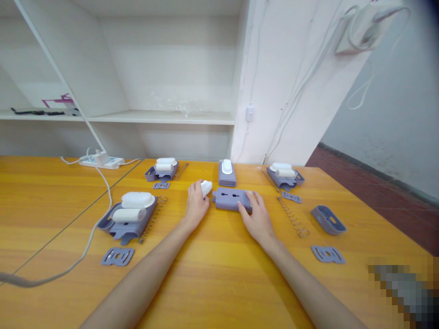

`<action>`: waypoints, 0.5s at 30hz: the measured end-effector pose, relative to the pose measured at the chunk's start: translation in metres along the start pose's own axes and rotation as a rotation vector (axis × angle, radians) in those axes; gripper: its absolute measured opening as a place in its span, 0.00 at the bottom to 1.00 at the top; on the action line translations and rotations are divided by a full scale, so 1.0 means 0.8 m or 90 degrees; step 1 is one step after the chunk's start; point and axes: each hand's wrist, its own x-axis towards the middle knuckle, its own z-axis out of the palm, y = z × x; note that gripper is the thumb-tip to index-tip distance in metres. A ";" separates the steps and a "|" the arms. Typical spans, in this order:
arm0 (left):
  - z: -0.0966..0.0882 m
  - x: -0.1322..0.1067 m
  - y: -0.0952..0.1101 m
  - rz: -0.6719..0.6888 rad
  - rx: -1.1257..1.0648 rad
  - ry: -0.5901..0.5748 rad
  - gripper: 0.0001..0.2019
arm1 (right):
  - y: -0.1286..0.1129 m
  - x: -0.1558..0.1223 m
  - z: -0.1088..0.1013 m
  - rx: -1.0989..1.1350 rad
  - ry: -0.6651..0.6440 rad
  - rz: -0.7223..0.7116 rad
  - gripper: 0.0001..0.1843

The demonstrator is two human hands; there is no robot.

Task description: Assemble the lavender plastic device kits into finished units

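Near the middle of the table, my left hand [197, 201] is closed around a white plastic piece [206, 188] whose end sticks out past the fingers. My right hand [256, 214] grips the right end of a grey-purple plastic housing [229, 199], which lies flat with two dark keyhole-like slots facing up. Just behind the housing stands a similar grey-purple body with a white oval part [227, 167] on it. To the right of my right hand lie a coil spring [293, 218], a grey-purple cup-like cap [328, 220] and a flat slotted plate [328, 254].
Sets of grey-purple parts with white pieces lie at left [133, 212], back left [163, 168] and back right [284, 173], with springs and slotted plates beside them. A power strip [102, 161] and a white cable [103, 205] occupy the left side. Shelves [164, 117] rise behind the table.
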 end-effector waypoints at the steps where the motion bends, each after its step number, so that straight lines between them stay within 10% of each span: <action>1: 0.000 0.000 0.000 0.000 -0.003 -0.005 0.25 | 0.000 0.000 0.000 0.000 -0.001 0.002 0.26; 15: -0.012 0.002 0.018 0.013 -0.165 0.043 0.14 | 0.001 -0.001 0.001 -0.010 -0.009 -0.004 0.26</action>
